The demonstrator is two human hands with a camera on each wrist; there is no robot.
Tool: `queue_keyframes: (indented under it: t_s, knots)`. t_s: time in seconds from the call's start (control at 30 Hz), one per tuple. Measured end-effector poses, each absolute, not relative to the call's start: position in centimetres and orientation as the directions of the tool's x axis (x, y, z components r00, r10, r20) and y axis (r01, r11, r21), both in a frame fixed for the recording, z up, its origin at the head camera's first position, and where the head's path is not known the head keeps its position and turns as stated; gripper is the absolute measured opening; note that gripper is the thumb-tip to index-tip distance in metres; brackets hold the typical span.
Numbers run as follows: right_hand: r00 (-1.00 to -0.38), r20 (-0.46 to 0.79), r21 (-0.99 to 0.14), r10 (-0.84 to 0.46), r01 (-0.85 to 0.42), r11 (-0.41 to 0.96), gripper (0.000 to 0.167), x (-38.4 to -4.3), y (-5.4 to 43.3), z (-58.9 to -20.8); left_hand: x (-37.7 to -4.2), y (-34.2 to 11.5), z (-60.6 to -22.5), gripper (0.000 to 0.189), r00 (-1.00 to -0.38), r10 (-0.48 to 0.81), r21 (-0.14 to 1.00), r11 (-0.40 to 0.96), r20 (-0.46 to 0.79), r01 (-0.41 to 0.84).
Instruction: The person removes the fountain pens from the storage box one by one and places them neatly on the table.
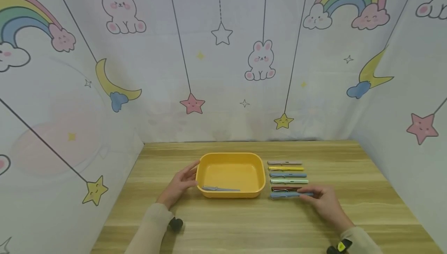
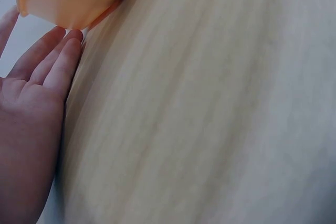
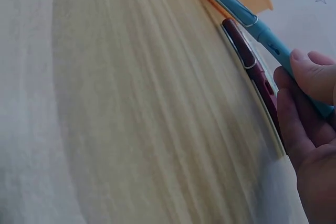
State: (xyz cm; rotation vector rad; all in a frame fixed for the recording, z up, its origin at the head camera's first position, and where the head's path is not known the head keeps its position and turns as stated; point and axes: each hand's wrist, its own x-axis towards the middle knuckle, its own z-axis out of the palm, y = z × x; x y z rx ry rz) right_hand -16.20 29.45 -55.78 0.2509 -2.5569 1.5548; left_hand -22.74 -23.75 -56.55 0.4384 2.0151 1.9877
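A yellow tray (image 1: 232, 195) stands on the table, and a slim blue-grey pen (image 1: 221, 188) lies along the near side inside it. At the tray's left end is my left hand (image 1: 179, 184); its extended fingers (image 2: 62, 66) touch the wall in the left wrist view. Thumb and fingers of my right hand (image 1: 326, 203) pinch a light blue pen (image 3: 265, 36) by one end. That pen is raised beside a dark red pen (image 3: 243, 48), its clip end pointing toward the tray.
Right of the tray, behind the red pen, lie a mint pen (image 1: 289, 181), a blue pen (image 1: 288, 175), a yellow pen (image 1: 286, 168) and a pale pinkish pen (image 1: 284, 163) in a row. A patterned curtain (image 1: 223, 71) surrounds the wooden table (image 1: 223, 227) at the back and sides.
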Motion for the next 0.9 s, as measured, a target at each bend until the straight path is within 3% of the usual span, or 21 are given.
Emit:
queue_keyframes:
  t_s: [0.3, 0.5, 0.73, 0.9]
  knots:
    - [-0.982, 0.184, -0.832, -0.053, -0.184, 0.523, 0.017, -16.2, 29.5, -56.2, -22.7, -23.7, -56.7, 0.074, -0.919, 0.395, 1.0, 0.018, 0.01, 0.018]
    - [-0.955, 0.277, -0.765, -0.103, -0.284, 0.578, 0.021, -16.1, 29.6, -56.7, -22.7, -23.6, -56.6, 0.075, -0.923, 0.384, 0.999, 0.024, 0.015, 0.026]
    - [-0.893, 0.415, -0.592, -0.175, -0.411, 0.693, 0.029, -16.0, 29.3, -57.0, -22.7, -23.7, -56.6, 0.075, -0.919, 0.393, 0.999, 0.023, 0.019, 0.03]
    - [-0.869, 0.446, -0.526, -0.216, -0.449, 0.722, 0.032, -16.1, 29.2, -57.3, -22.8, -23.8, -56.6, 0.075, -0.916, 0.4, 1.0, 0.011, 0.021, 0.028]
